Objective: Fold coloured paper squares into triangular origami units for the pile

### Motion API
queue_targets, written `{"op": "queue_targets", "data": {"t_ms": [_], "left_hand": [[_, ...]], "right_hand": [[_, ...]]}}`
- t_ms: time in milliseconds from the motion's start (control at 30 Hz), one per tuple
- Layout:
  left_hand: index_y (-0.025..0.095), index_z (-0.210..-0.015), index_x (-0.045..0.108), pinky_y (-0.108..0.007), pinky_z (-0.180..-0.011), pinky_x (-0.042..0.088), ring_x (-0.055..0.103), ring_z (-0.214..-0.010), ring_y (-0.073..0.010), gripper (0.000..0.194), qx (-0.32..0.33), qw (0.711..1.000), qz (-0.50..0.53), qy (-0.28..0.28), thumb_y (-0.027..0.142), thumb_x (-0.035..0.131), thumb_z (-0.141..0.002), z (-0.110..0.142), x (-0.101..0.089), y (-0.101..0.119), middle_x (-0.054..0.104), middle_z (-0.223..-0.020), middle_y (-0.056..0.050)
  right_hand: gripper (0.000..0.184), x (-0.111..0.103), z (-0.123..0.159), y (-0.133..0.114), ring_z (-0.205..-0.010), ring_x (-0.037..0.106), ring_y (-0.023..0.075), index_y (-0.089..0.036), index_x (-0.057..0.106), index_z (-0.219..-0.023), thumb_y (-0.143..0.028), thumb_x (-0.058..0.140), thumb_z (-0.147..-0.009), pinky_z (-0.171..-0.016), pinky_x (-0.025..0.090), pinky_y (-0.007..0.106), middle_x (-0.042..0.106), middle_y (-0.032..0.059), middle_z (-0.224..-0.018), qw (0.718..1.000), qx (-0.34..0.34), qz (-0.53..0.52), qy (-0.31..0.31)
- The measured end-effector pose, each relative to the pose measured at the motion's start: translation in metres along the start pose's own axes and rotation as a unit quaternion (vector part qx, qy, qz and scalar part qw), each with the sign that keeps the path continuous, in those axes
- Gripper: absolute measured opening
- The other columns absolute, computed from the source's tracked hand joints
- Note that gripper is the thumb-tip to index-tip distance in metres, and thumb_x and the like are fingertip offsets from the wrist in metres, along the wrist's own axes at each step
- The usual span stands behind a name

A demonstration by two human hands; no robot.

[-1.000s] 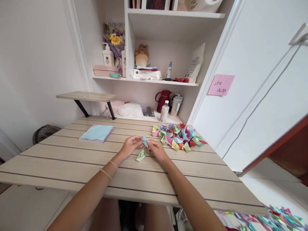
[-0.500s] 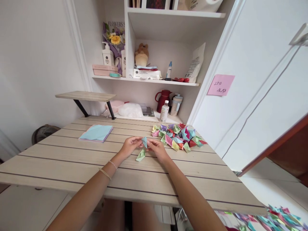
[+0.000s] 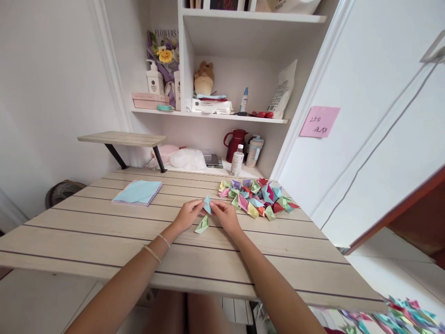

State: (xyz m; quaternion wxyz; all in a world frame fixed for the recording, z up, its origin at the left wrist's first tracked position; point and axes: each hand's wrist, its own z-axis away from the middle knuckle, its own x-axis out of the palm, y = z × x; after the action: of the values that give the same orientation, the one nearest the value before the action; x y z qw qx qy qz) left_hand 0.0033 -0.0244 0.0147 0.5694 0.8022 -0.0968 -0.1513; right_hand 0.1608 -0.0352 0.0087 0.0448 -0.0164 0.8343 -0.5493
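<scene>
Above the middle of the table [image 3: 208, 262], the left hand [image 3: 187, 215] and right hand [image 3: 226, 217] pinch a small blue folded paper [image 3: 207, 204] between close-set fingertips. Over the last second it has turned from a slant to nearly upright, while the green paper boat [image 3: 202, 225] just below has stayed put. The blue piece appears to be still being worked, not yet set down beside the colourful pile of paper boats [image 3: 257, 202].
</scene>
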Motion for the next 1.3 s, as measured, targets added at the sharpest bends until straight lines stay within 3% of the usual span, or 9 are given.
{"op": "queue_targets", "data": {"t_ms": [200,467,567,667,767,900,1067,1167,1300], "left_hand": [[0.011,-0.094,0.060,-0.027,-0.059,0.051,0.062,-0.061,-0.0152,0.038,-0.028,0.997,0.040,0.056,0.035,0.068,-0.064,-0.004,-0.004,-0.007,0.065,-0.067,-0.004],[0.011,-0.081,0.063,-0.023,-0.055,0.049,0.060,-0.055,-0.0125,0.028,-0.050,0.997,0.053,0.035,0.033,0.068,-0.065,-0.004,-0.008,-0.008,0.066,-0.064,-0.005],[0.011,-0.085,0.064,-0.024,-0.055,0.050,0.060,-0.055,-0.0124,0.031,-0.062,0.996,0.062,0.025,0.033,0.069,-0.064,-0.002,-0.006,-0.008,0.065,-0.064,-0.004],[0.012,-0.095,0.063,-0.025,-0.060,0.051,0.061,-0.060,-0.0122,0.037,-0.081,0.992,0.092,0.010,0.032,0.070,-0.064,0.000,-0.003,-0.007,0.065,-0.069,-0.003],[0.013,-0.100,0.060,-0.028,-0.069,0.051,0.063,-0.071,-0.0143,0.041,-0.103,0.985,0.137,0.011,0.030,0.071,-0.064,0.002,0.000,-0.004,0.065,-0.078,-0.006],[0.012,-0.093,0.062,-0.031,-0.077,0.049,0.064,-0.078,-0.0163,0.039,-0.113,0.980,0.163,0.032,0.025,0.075,-0.058,0.003,0.001,-0.002,0.067,-0.085,-0.009],[0.012,-0.092,0.064,-0.033,-0.082,0.047,0.063,-0.081,-0.0175,0.038,-0.069,0.991,0.108,0.046,0.025,0.074,-0.058,-0.001,-0.004,-0.003,0.068,-0.092,-0.010],[0.013,-0.093,0.066,-0.033,-0.081,0.046,0.062,-0.085,-0.0191,0.034,-0.022,0.999,0.030,0.034,0.029,0.070,-0.063,-0.002,-0.007,-0.003,0.067,-0.097,-0.010],[0.016,-0.090,0.068,-0.030,-0.078,0.046,0.060,-0.087,-0.0198,0.027,0.058,0.995,-0.082,0.004,0.033,0.063,-0.070,0.000,-0.007,-0.001,0.067,-0.092,-0.008]], "right_hand": [[0.029,0.002,0.002,-0.005,-0.068,0.057,0.0159,-0.018,0.068,-0.083,-0.040,0.050,-0.078,-0.066,0.046,0.027,0.066,0.0022,-0.076,0.999,-0.018,0.004,-0.041],[0.025,0.001,0.002,-0.007,-0.065,0.057,0.0139,-0.015,0.063,-0.090,-0.029,0.048,-0.076,-0.064,0.046,0.025,0.064,0.0027,-0.073,0.999,-0.020,0.008,-0.048],[0.031,0.000,0.005,-0.008,-0.059,0.056,0.0123,-0.016,0.059,-0.099,-0.021,0.051,-0.070,-0.056,0.045,0.022,0.062,0.0000,-0.067,0.996,-0.035,0.066,-0.042],[0.029,-0.001,0.006,-0.009,-0.049,0.052,0.0102,-0.018,0.061,-0.095,-0.015,0.051,-0.068,-0.049,0.043,0.021,0.061,-0.0018,-0.063,0.985,-0.075,0.155,-0.028],[0.022,-0.001,0.005,-0.009,-0.060,0.058,0.0135,-0.019,0.066,-0.084,-0.013,0.050,-0.070,-0.059,0.047,0.025,0.066,0.0024,-0.075,0.975,-0.132,0.180,0.014],[0.020,0.000,0.003,-0.005,-0.081,0.061,0.0182,-0.021,0.069,-0.082,-0.015,0.053,-0.071,-0.073,0.049,0.031,0.066,0.0063,-0.088,0.968,-0.176,0.173,0.041],[0.030,-0.001,0.004,-0.006,-0.088,0.061,0.0182,-0.023,0.065,-0.099,-0.017,0.054,-0.071,-0.067,0.052,0.028,0.063,0.0067,-0.103,0.978,-0.137,0.157,-0.001],[0.035,-0.004,0.003,-0.007,-0.080,0.062,0.0166,-0.022,0.059,-0.110,-0.023,0.054,-0.075,-0.066,0.052,0.028,0.064,0.0063,-0.099,0.981,-0.108,0.164,0.003],[0.026,-0.011,0.001,-0.007,-0.071,0.062,0.0164,-0.022,0.065,-0.099,-0.030,0.060,-0.074,-0.065,0.050,0.028,0.067,0.0055,-0.087,0.961,-0.116,0.252,-0.002]]}}
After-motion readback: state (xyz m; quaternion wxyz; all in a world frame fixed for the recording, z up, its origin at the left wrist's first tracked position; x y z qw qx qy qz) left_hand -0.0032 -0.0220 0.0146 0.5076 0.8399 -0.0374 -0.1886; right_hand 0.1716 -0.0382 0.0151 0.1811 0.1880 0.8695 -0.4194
